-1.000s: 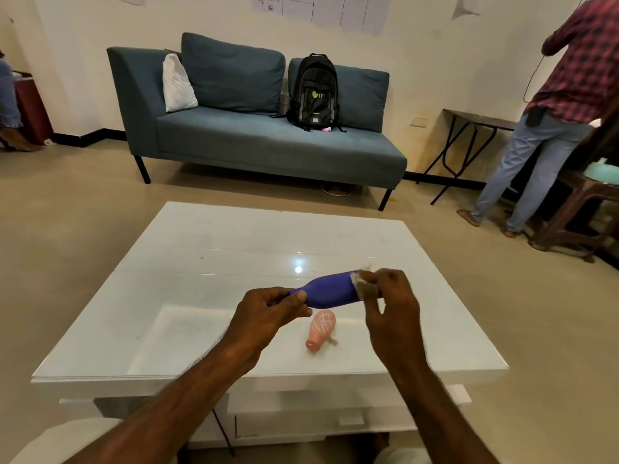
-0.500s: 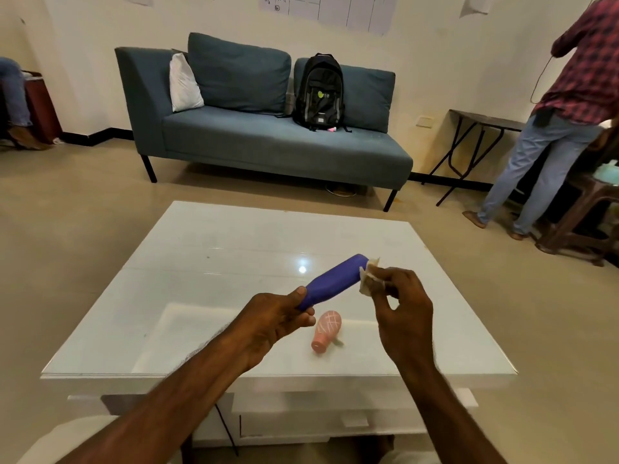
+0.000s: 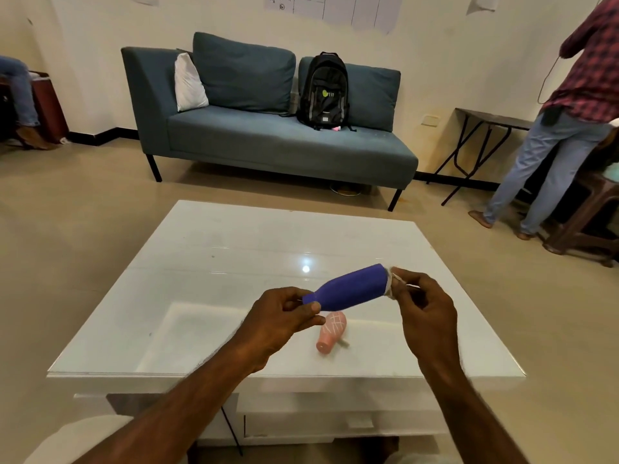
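Purple bottle [image 3: 351, 288], held in the air above the white desk [image 3: 234, 262], slants up toward its wide base. Left hand [image 3: 278, 321] pinches the narrow neck between thumb and fingers; right hand [image 3: 425, 316] pinches a whitish scrap [image 3: 390, 284] against the base. A pink bottle [image 3: 331, 331] lies on the desk just below. The purple bottle slants less steeply than half a second ago.

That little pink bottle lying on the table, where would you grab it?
Probably from above, fingers across the wide belly of the pink bottle: it lies on its side on the white table, narrow neck toward the near edge, and could roll if pushed sideways.
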